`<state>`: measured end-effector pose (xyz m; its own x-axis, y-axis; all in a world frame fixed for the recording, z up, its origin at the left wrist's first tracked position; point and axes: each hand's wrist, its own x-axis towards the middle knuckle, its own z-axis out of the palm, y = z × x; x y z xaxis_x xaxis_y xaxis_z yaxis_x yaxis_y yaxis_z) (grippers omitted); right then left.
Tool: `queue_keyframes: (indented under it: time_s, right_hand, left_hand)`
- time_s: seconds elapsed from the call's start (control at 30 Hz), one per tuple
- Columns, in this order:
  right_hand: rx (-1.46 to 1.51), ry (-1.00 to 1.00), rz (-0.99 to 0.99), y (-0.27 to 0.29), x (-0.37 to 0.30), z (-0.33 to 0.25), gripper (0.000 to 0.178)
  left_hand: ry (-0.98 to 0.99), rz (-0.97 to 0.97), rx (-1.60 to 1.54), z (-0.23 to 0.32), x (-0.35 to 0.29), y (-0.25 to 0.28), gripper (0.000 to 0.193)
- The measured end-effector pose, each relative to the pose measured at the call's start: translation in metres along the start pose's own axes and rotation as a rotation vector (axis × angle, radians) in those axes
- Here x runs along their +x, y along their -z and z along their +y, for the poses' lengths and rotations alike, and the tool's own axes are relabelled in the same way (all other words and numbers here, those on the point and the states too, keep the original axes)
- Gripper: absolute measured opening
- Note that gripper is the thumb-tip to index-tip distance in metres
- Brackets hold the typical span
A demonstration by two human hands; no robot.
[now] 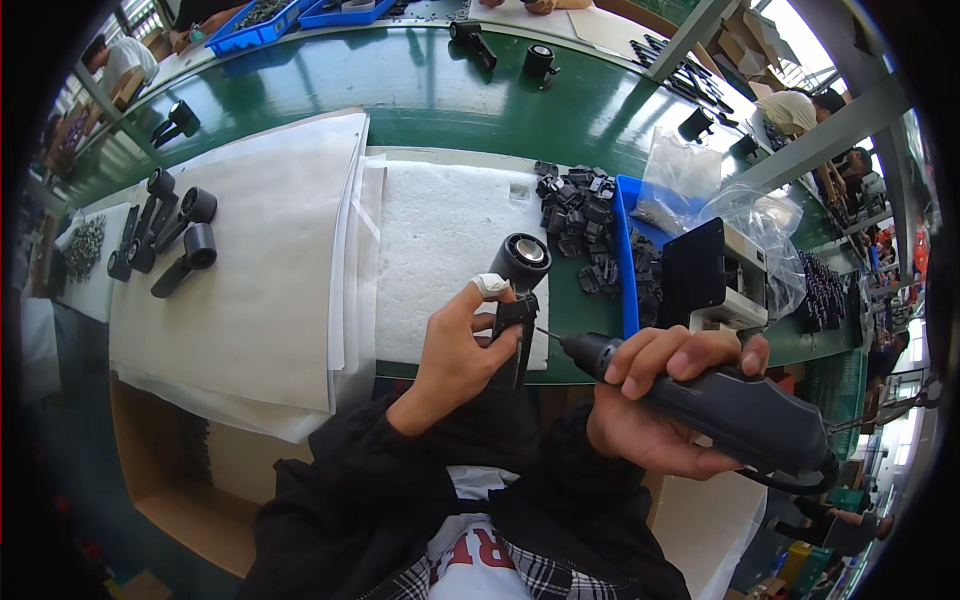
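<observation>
My left hand (440,350) grips a black plastic housing (521,262) by its handle. Its round head, with a silvery disc in the middle, points away from me. Thumb and fingers close around a small black clip-like piece (517,312) on the handle; one finger wears a white wrap. In my right hand (640,430) lies a black electric screwdriver (760,415), fingers wrapped over its body. Its thin bit points left at the handle, close beside my left thumb; I cannot tell whether the tip touches.
Under the work lies a white foam pad (435,240). Left, several similar housings (200,205) rest on paper sheets (250,310). Small black pieces (580,210) pile up by a blue bin (627,260) at right, near a boxy device (742,290) and clear bags (685,165). Other people work beyond.
</observation>
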<state>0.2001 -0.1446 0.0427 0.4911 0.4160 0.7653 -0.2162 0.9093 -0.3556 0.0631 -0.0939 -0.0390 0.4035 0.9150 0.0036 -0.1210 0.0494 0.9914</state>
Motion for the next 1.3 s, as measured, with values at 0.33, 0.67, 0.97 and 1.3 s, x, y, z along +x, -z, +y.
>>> queue_keyframes:
  time_s: [0.33,0.67,0.97,1.3]
  right_hand:
    - [-1.004,0.234,0.24,0.059,0.001,-0.004,0.081]
    - [-1.263,-0.139,-0.328,0.052,-0.062,-0.028,0.039]
    - [-1.255,0.348,0.936,0.156,0.011,-0.12,0.036]
    - [-1.867,-0.593,0.219,0.392,-0.007,-0.139,0.038]
  left_hand:
    - [-0.147,-0.004,-0.096,0.0,0.004,0.004,0.014]
    - [-0.335,-0.139,0.077,0.004,-0.016,-0.036,0.028]
    - [0.053,-0.076,-0.105,0.015,-0.016,-0.019,0.057]
    - [0.044,-0.109,-0.271,0.016,-0.016,-0.013,0.047]
